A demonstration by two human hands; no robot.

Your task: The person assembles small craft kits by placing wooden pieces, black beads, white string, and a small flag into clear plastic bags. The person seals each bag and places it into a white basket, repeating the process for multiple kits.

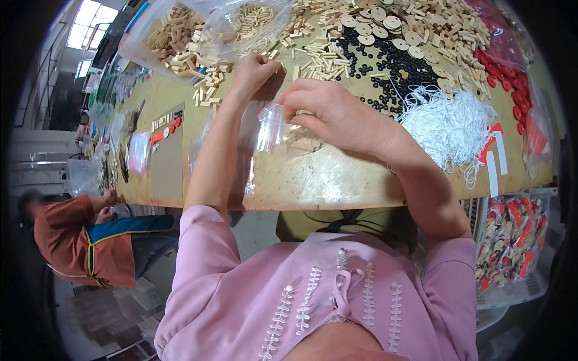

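Observation:
My right hand pinches the edge of a clear plastic zip bag, which lies over the near part of the table with several small wooden pieces in or under it. Up and to the left, my left hand is curled at the edge of the wooden blocks, its fingertips closed near a small wooden piece; what they hold is not clear. Thin wooden sticks and black rings lie beyond my right hand. A tangle of white cord is to its right.
Wooden discs, a block-filled plastic bin and red discs stand farther out. A cardboard sheet with sample parts lies left. A crate of filled bags sits below right. A co-worker is at the left.

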